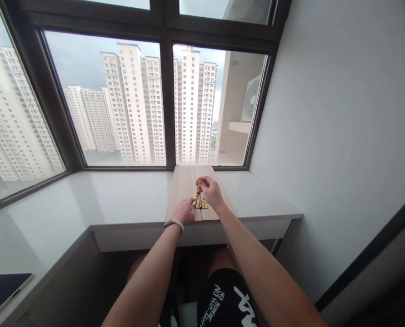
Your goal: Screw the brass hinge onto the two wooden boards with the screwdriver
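Two pale wooden boards (182, 186) lie side by side with a thin seam between them. A brass-coloured hinge (202, 204) rests across this seam near their front end. My right hand (209, 190) is closed around the small yellow handle of a screwdriver (198, 186), held upright over the hinge. Its tip is too small to make out. From the left, my left hand (185, 210) presses its fingers on the hinge's left edge; its fingertips are partly hidden. A light band circles that wrist.
The boards sit on a white counter (127, 195) below a dark-framed window (168, 100). A white wall (335, 100) rises on the right. At lower left, a dark-screened device (4, 290) lies on the counter's side section. My legs are under the counter's front edge.
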`<control>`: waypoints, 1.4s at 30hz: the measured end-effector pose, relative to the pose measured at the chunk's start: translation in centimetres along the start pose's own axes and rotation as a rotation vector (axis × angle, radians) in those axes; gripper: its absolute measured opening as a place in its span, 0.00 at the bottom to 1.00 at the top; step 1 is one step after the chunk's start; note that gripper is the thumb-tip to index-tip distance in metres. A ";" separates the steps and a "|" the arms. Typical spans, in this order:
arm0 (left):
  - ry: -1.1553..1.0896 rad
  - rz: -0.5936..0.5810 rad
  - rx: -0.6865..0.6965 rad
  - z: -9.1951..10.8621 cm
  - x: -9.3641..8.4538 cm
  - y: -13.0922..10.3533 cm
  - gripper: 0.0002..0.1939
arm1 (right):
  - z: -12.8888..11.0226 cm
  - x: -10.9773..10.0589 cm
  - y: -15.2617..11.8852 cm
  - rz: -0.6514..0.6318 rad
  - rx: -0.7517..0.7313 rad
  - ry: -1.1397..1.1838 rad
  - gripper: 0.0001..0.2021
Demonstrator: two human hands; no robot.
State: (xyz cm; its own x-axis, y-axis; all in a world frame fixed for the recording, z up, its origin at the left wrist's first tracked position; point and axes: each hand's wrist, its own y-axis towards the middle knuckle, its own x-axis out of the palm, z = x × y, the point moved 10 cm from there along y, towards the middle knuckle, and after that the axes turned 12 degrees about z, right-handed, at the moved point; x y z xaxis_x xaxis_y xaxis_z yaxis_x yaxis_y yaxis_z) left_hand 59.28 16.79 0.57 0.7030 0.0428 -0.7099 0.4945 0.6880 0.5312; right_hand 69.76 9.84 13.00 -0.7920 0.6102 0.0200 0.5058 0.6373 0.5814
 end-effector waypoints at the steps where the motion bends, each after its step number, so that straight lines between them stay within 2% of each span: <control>1: -0.003 0.002 0.001 0.0 0.0 0.0 0.21 | 0.1 -0.4 0.0 0.030 -0.003 -0.017 0.15; 5: -0.009 0.006 0.007 0.0 0.0 0.0 0.21 | 0.1 -1.3 0.1 0.103 -0.011 -0.045 0.18; 15: -0.005 0.006 -0.004 0.1 -0.2 -0.1 0.20 | 0.3 0.6 0.0 -0.061 0.036 0.034 0.18; 23: 0.003 -0.003 -0.027 0.3 -0.3 -0.2 0.20 | 0.2 -0.7 0.2 0.077 0.009 -0.039 0.20; 29: 0.009 -0.008 -0.010 0.3 -0.2 -0.1 0.21 | -0.3 0.4 -0.1 0.002 -0.016 -0.002 0.17; 35: 0.003 0.000 -0.001 0.0 0.0 -0.1 0.21 | 0.0 0.9 -0.2 -0.057 0.028 0.069 0.16; 42: 0.009 0.007 0.006 0.0 0.0 0.0 0.21 | 0.2 -0.9 0.3 0.086 0.028 -0.038 0.18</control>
State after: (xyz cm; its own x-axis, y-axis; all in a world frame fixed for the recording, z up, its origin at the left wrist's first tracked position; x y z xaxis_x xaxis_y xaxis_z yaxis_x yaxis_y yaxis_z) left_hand 59.26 16.75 0.59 0.7021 0.0540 -0.7101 0.4924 0.6836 0.5388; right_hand 70.73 9.57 13.02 -0.7318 0.6804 0.0378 0.5812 0.5942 0.5559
